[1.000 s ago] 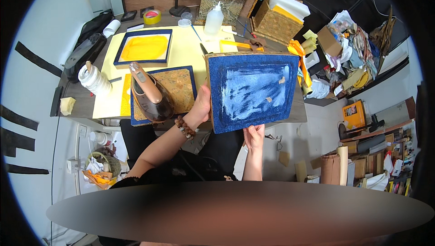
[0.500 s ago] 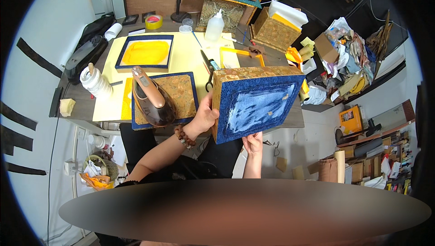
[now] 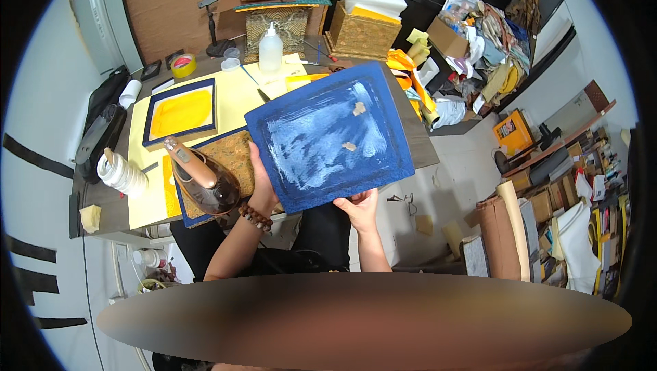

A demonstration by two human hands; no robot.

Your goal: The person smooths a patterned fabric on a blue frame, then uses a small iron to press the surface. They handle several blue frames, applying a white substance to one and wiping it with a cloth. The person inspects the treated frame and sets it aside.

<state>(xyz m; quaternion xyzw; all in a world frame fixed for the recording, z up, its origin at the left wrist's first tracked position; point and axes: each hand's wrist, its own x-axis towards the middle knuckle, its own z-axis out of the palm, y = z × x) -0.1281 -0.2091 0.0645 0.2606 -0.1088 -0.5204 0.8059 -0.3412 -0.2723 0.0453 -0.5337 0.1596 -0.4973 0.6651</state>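
Observation:
A blue-faced box [image 3: 321, 183] is held up off the table, its flat face tilted toward me. White smears, like paste, cover the middle of that face, with two small tan scraps on it. My left hand [image 3: 261, 178] grips the box's left edge, its fingers mostly hidden behind. At the lower right edge my right hand [image 3: 359, 208] holds it, thumb on the front rim and fingers underneath. Left of the box, a brown and copper handheld appliance [image 3: 205, 179] stands on a blue-edged patterned panel [image 3: 229, 149].
A blue-rimmed tray with a yellow inside [image 3: 179, 114] lies on yellow sheets [image 3: 140, 203]. Nearby are a white coiled container [image 3: 123, 174], a clear squeeze bottle [image 3: 270, 49], yellow tape [image 3: 183, 65] and a patterned box with papers [image 3: 363, 32]. Scraps [image 3: 479, 49] are heaped at the right.
The box has turned so its blue face points more squarely at me, and its patterned side has gone from sight. My right thumb now shows on the front rim. The view has shifted right.

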